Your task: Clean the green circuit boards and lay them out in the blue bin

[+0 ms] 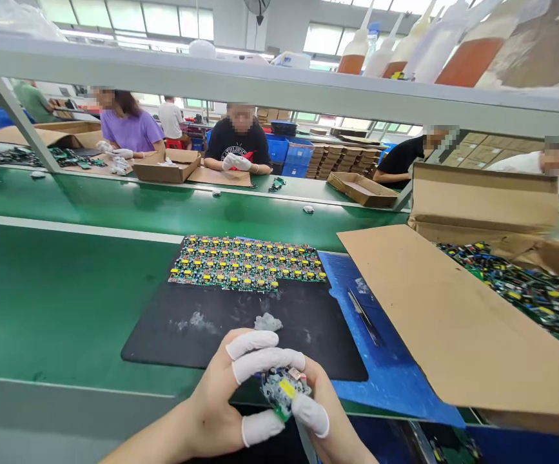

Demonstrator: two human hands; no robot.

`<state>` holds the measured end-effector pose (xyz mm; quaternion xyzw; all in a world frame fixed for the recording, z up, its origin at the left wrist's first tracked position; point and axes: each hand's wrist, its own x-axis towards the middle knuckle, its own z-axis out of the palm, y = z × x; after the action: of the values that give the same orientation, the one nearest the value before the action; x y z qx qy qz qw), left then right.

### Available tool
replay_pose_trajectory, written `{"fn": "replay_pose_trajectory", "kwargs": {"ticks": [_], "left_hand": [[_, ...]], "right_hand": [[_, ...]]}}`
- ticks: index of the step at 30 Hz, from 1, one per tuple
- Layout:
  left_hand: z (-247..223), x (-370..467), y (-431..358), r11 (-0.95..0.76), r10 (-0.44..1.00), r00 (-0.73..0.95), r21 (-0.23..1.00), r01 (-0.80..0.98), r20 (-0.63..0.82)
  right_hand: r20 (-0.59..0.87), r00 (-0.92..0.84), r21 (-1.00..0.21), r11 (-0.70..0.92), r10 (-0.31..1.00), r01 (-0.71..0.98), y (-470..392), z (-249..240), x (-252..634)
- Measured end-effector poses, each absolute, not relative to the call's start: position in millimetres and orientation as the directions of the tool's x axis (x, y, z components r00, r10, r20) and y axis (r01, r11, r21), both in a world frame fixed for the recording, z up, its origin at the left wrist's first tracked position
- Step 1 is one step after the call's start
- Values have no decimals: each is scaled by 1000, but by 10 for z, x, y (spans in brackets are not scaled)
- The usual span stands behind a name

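Between my two hands, low in the middle of the head view, is a small circuit board [284,390] with a yellow part and grey, putty-like material over it. My left hand [216,403] closes on it from the left, its thumb at the lower edge and its fingers across the top. My right hand [330,419] grips the other side, its thumb against the board's face. White finger cots cover fingertips on both hands. Just beyond them, a grey putty-like lump [268,321] lies on a black mat [158,335]. Rows of circuit boards [247,261] lie along the mat's far edge.
Right of the mat, a pen-like tool [363,317] rests on a blue sheet [395,374]. A cardboard box [485,200] full of boards stands at right, its flap [434,309] reaching over the bench. Overhead runs a shelf [173,71] with bottles. Several co-workers sit opposite.
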<state>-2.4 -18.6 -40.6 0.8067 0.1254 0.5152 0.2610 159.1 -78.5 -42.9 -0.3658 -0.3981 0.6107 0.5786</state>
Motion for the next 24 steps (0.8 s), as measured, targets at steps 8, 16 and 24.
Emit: {"fn": "replay_pose_trajectory", "kwargs": {"ticks": [8,16,24], "left_hand": [[-495,-51,-542,-858,409,305,476,-191,860],[-744,-76,-618,-764,581,227,620,-181,782],[-799,-615,-20,-564,802,26,742,362,596]], "right_hand": [[-31,14,-906,-22,999,-423,-1329,-297,1306],[233,242,-951,273,942,-146,-1271,-798,1314],[332,254,-634,16,909,773,-582,-726,1782]]}}
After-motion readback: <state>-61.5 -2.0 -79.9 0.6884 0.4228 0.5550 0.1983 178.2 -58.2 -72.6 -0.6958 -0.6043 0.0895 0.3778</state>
